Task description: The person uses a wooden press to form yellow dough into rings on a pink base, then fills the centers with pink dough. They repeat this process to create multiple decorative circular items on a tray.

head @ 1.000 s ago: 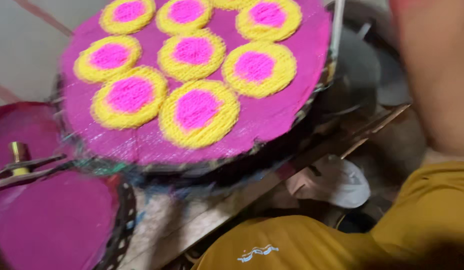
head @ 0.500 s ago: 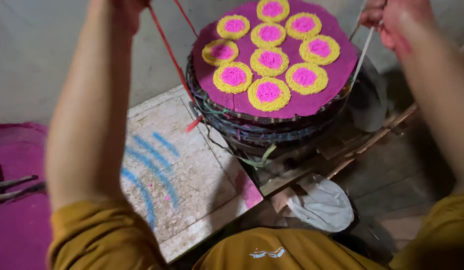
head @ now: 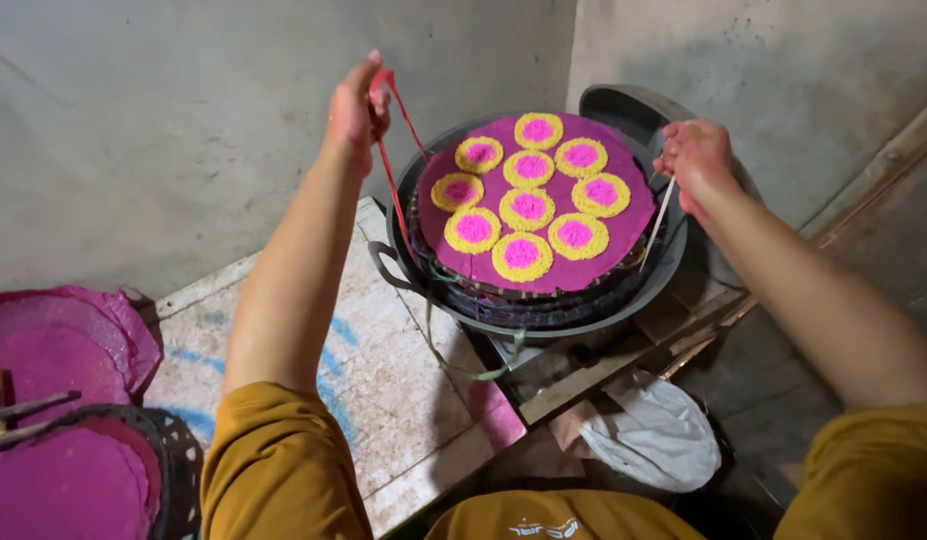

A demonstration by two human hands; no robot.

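Observation:
My left hand [head: 357, 103] is raised at the left of a round stack of trays and grips a red cord [head: 394, 185] that runs down to its rim. My right hand [head: 693, 160] grips a pale cord [head: 660, 220] on the opposite side. The top tray [head: 629, 235] carries a magenta sheet with several yellow rings, each with a pink centre [head: 529, 206]. The stack hangs inside a big dark metal pot [head: 544, 325].
A dark lid [head: 624, 102] leans behind the pot. A white cloth [head: 659, 435] lies below it by wooden planks [head: 604, 365]. A pale board with blue streaks [head: 384, 385] is at the centre, more magenta sheets [head: 59, 345] and a dark basket [head: 174, 455] at the left. Concrete walls enclose the corner.
The tray stack has gone from close under the camera down into the pot. Both arms are now stretched out with the cords, and the view has pulled back.

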